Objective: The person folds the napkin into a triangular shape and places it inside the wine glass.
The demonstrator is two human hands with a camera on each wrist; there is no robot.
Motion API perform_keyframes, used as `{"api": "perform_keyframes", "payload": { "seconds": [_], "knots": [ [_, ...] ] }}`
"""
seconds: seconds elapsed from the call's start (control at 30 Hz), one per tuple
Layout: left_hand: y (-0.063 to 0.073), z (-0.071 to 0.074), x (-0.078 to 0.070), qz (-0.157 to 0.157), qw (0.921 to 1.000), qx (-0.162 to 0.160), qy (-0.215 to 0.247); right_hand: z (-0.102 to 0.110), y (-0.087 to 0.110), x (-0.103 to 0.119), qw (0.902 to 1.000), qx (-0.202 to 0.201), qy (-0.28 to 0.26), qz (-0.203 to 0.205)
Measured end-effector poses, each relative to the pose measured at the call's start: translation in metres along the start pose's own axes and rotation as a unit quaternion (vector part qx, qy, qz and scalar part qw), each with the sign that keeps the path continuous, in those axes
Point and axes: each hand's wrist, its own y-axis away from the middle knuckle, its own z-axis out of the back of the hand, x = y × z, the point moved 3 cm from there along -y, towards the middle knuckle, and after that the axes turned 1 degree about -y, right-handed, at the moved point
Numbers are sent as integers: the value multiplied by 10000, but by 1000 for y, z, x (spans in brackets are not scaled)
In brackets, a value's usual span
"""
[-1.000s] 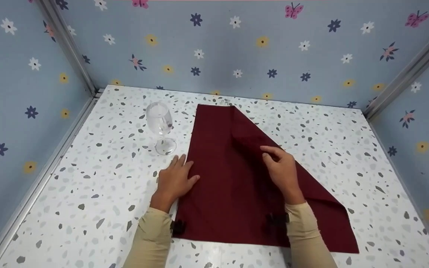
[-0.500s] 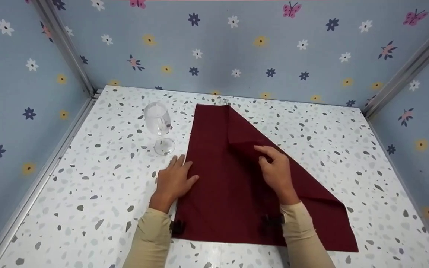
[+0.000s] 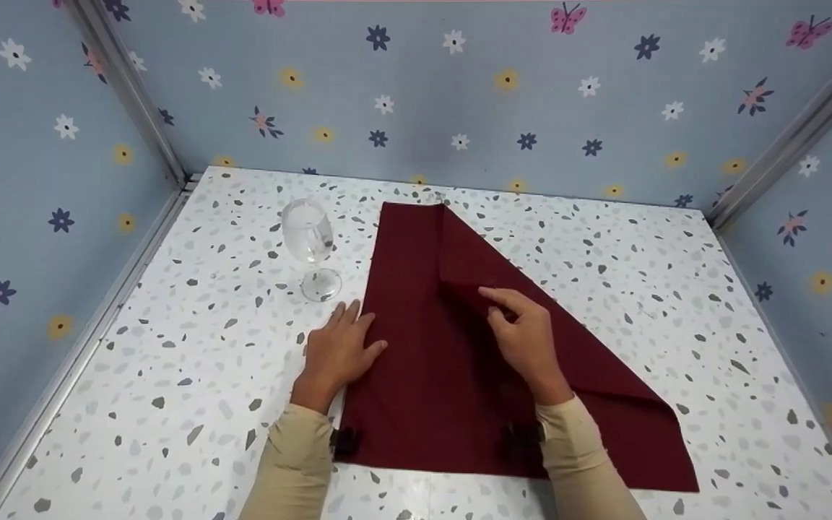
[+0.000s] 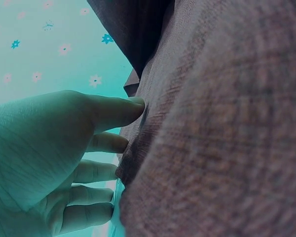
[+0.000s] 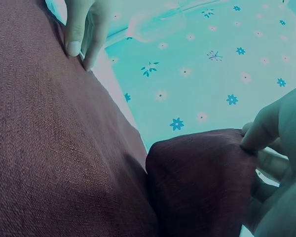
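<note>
A dark red cloth napkin [image 3: 416,347] lies on the speckled table, its far right part folded over toward the middle in a slanting flap [image 3: 481,253]. My right hand [image 3: 528,339] pinches the edge of that flap between thumb and fingers, lifting it off the layer below; the right wrist view shows the raised fold [image 5: 202,173] in its grip. My left hand [image 3: 336,354] rests flat at the napkin's left edge, thumb on the fabric and fingertips at the border. In the left wrist view its straight fingers [image 4: 91,173] touch the cloth edge.
A clear stemmed glass [image 3: 308,235] stands upright on the table [image 3: 192,347], just beyond my left fingertips. Blue flowered panels [image 3: 430,87] enclose the table at the back and both sides, with metal strips in the corners.
My right hand has moved left, drawing the pinched edge of the napkin farther over toward the middle. The left hand has stayed in place, and the glass has not moved.
</note>
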Motion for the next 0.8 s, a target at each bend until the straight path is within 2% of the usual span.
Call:
{"api": "perform_keyframes", "payload": {
  "seconds": [0.33, 0.63, 0.8],
  "knots": [
    [1, 1, 0, 42, 10000, 40, -21, -10, 2, 9, 9991, 5, -192, 385],
    [0, -2, 1, 4, 10000, -7, -7, -23, 9, 20, 9970, 306, 203, 675],
    [0, -1, 1, -24, 10000, -28, -26, -28, 12, 25, 9961, 493, 98, 723]
  ]
}}
